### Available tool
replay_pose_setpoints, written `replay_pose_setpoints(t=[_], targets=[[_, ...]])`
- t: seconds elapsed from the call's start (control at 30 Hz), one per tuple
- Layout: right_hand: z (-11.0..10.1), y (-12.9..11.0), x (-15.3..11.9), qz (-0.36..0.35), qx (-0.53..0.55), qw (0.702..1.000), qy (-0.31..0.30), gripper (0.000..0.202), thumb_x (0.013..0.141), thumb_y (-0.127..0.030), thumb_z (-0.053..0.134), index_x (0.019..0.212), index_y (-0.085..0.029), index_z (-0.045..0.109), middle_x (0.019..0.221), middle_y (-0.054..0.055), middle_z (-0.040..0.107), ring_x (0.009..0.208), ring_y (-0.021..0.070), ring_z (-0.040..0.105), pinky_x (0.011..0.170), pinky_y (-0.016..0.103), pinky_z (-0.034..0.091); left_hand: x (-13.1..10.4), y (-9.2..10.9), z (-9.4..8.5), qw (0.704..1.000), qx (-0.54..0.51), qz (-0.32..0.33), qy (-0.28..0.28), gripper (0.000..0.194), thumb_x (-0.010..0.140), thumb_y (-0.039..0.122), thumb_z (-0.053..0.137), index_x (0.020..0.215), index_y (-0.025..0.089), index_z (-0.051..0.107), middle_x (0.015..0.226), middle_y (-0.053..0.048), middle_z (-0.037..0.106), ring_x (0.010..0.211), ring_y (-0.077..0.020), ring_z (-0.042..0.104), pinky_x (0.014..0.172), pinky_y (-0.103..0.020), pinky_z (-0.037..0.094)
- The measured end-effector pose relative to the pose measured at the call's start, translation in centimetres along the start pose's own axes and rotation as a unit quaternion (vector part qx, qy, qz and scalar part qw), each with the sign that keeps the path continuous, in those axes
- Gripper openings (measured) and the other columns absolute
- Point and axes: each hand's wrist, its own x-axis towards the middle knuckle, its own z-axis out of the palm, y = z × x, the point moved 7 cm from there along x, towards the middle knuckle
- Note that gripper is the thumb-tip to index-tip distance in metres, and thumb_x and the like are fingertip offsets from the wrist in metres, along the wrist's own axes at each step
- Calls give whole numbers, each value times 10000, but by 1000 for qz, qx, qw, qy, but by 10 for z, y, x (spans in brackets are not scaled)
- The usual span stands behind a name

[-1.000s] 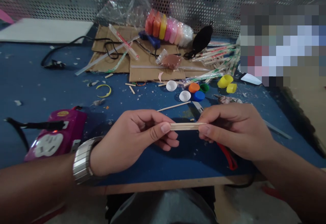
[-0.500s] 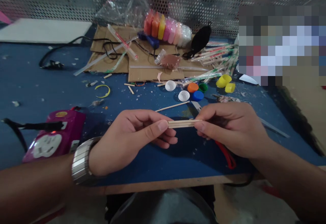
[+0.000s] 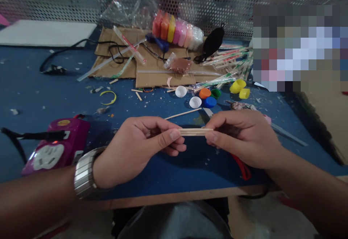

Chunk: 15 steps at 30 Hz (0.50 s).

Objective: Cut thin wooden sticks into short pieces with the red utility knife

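Note:
Three thin wooden sticks (image 3: 193, 132) lie side by side, level, between my hands above the blue table. My left hand (image 3: 152, 135) pinches their left end between thumb and forefinger, its other fingers curled loosely behind; a silver watch is on that wrist. The right end is pinched by the thumb and forefinger of my right hand (image 3: 239, 134). Behind the hands lie a longer stick (image 3: 183, 113) and a metal blade (image 3: 208, 112), partly hidden by my right hand. A red handle or loop (image 3: 242, 167) shows beneath my right hand.
A purple power strip (image 3: 67, 132) with a plug sits at left. Bottle caps (image 3: 195, 102) in several colours lie beyond the hands. Farther back are cardboard (image 3: 154, 76), wrapped sticks (image 3: 231, 58), packed coloured clay (image 3: 178, 30) and a black cable (image 3: 87, 40). A white board (image 3: 46, 32) lies back left.
The right ends of the sticks now look more even, and my right thumb and forefinger have shifted slightly left along them. The whole view has moved very slightly.

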Motion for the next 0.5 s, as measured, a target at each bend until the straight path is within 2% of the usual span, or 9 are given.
replay_pose_setpoints(t=[0.17, 0.3, 0.37, 0.43, 0.5], targets=[[-2, 10, -1, 12, 73, 997, -2, 374, 1094, -524, 782, 895, -215, 850, 731, 35, 812, 592, 126, 703, 540, 200, 563, 0, 2, -1, 1000, 4, -2, 5, 318, 809, 481, 1062, 896, 215, 910, 798, -28, 891, 744, -149, 877, 657, -123, 705], [-5, 19, -2, 28, 133, 991, 14, 503, 1122, -658, 689, 960, -225, 885, 750, 48, 828, 628, 147, 735, 577, 228, 601, 1, 1, -3, 1000, 7, -1, 14, 305, 812, 489, 1060, 891, 232, 916, 806, -24, 893, 752, -145, 877, 671, -117, 703], [-4, 17, -2, 27, 126, 992, 11, 435, 1089, -619, 761, 976, -218, 887, 762, 45, 821, 633, 145, 714, 569, 231, 571, 1, 0, -4, 1000, 11, -1, 14, 284, 829, 485, 1051, 897, 243, 921, 817, -16, 895, 752, -133, 872, 683, -110, 700], [-3, 12, 0, 19, 99, 995, 3, 273, 997, -479, 907, 983, -208, 881, 764, 23, 799, 627, 127, 673, 560, 220, 530, 2, 0, -4, 1000, 18, -1, 13, 270, 846, 488, 1039, 902, 250, 925, 828, -8, 896, 744, -121, 864, 696, -111, 703], [-1, 7, 1, 14, 71, 997, -3, 153, 923, -319, 958, 962, -199, 871, 748, -6, 768, 609, 101, 624, 544, 204, 486, 1, 0, -4, 1000, 22, -1, 11, 270, 849, 497, 1034, 899, 255, 927, 832, -5, 897, 741, -119, 860, 700, -116, 706]])
